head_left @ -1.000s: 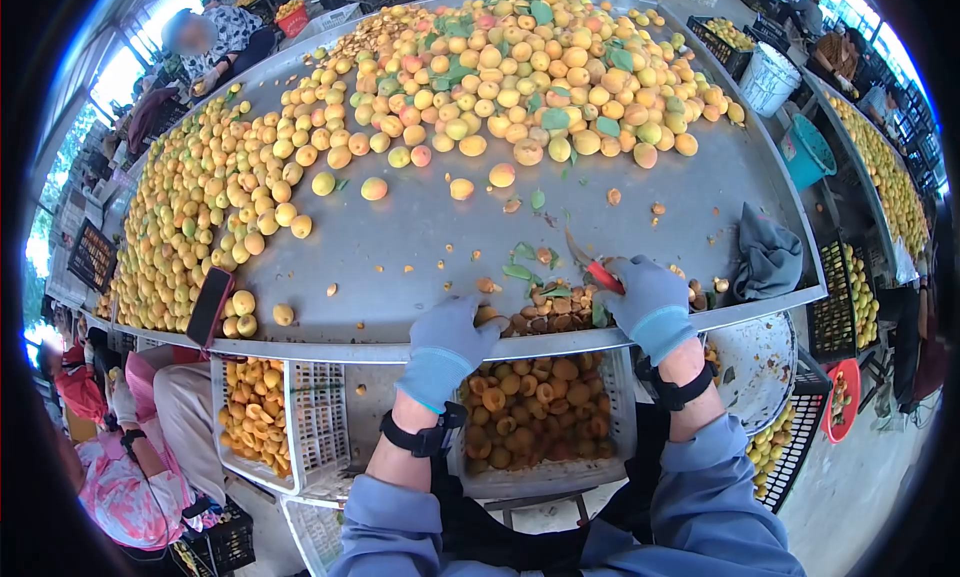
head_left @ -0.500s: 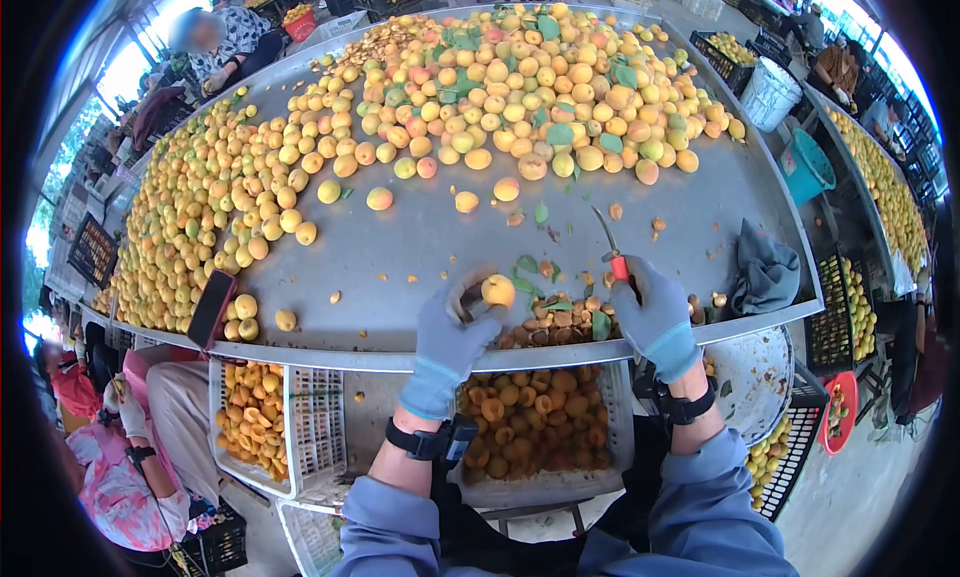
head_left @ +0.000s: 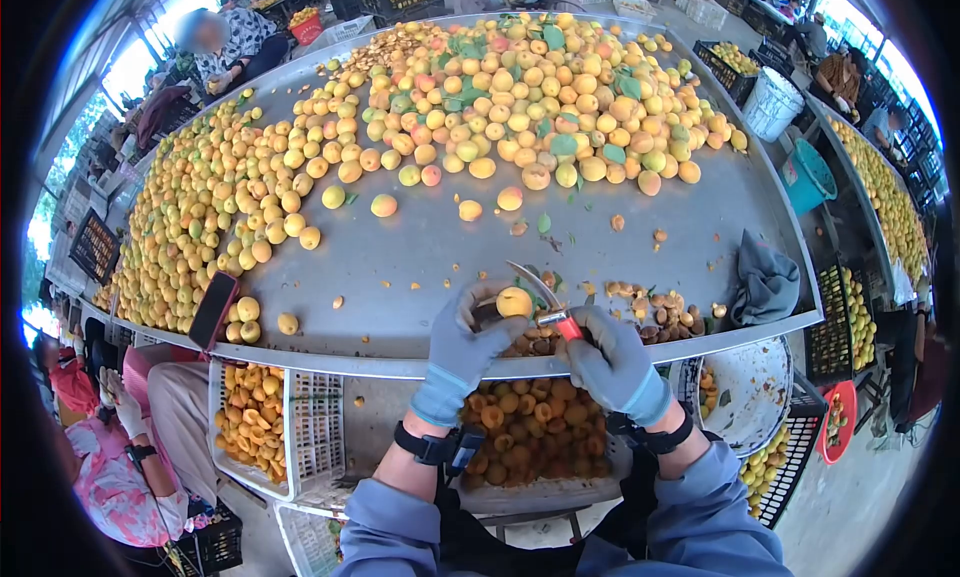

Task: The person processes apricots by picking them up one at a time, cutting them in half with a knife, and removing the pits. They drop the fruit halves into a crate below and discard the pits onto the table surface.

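In a grey glove, my left hand [head_left: 470, 327] is closed around a yellow-orange apricot [head_left: 514, 302] near the table's front edge. My right hand [head_left: 610, 357], gloved as well, grips a curved knife [head_left: 562, 320] by its red handle. The knife's blade points up and left and overlaps the apricot's right side in this view. Apricot pits [head_left: 672, 317] and scraps lie on the metal tabletop just beyond my right hand. Below the edge, between my forearms, a crate of halved apricots [head_left: 535, 417] stands under my wrists.
A big heap of apricots [head_left: 560, 97] covers the far side of the metal table [head_left: 400, 242]. A phone [head_left: 213, 310] leans at the front left, and a dark cloth [head_left: 767, 280] lies at the right. A white bucket [head_left: 750, 402] stands below. Other people sit around.
My right hand has swung left and brought the knife up against the apricot. My left hand has shifted slightly right and down, still holding the fruit.
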`<state>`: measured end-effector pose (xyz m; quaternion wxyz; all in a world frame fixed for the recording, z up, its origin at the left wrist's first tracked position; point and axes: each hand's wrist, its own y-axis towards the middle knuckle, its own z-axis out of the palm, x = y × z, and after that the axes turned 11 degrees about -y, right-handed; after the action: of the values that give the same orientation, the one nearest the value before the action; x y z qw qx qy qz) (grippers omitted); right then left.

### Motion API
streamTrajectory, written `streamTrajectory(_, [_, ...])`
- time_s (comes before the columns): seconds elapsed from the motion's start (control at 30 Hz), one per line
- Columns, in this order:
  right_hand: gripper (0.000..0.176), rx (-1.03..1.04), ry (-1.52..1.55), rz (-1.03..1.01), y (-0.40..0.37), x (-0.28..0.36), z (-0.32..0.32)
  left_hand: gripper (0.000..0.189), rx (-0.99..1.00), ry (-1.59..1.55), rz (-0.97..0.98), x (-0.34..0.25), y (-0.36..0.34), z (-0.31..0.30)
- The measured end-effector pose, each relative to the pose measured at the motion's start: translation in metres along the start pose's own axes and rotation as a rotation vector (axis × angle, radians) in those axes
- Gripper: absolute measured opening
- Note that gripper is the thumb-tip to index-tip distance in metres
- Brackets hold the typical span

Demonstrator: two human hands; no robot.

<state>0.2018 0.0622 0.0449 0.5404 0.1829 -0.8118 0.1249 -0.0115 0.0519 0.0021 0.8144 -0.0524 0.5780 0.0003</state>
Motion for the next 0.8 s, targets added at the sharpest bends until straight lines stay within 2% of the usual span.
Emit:
streamTrajectory(0.1, [0.018,-0.024,-0.135,-0.115,0.004,-0.003,0.002,0.053,0.001,-0.064,-0.014,-0.002,0.000,0.001])
streamTrajectory(0.2, [0.019,-0.037,-0.233,-0.147,0.004,-0.010,0.007,0.054,0.035,-0.100,0.072,0.001,0.001,0.001])
streamTrajectory(0.4, [0.020,-0.092,-0.270,-0.182,0.003,-0.012,0.014,0.060,0.042,-0.039,0.087,0.000,0.001,0.001])
streamTrajectory(0.63, [0.019,-0.174,-0.314,-0.196,0.003,-0.011,0.022,0.062,0.025,-0.140,0.084,0.003,-0.001,0.006])
streamTrajectory(0.8, [0.028,-0.220,-0.501,-0.318,0.003,-0.020,0.022,0.062,0.022,-0.121,0.101,0.005,0.000,0.003])
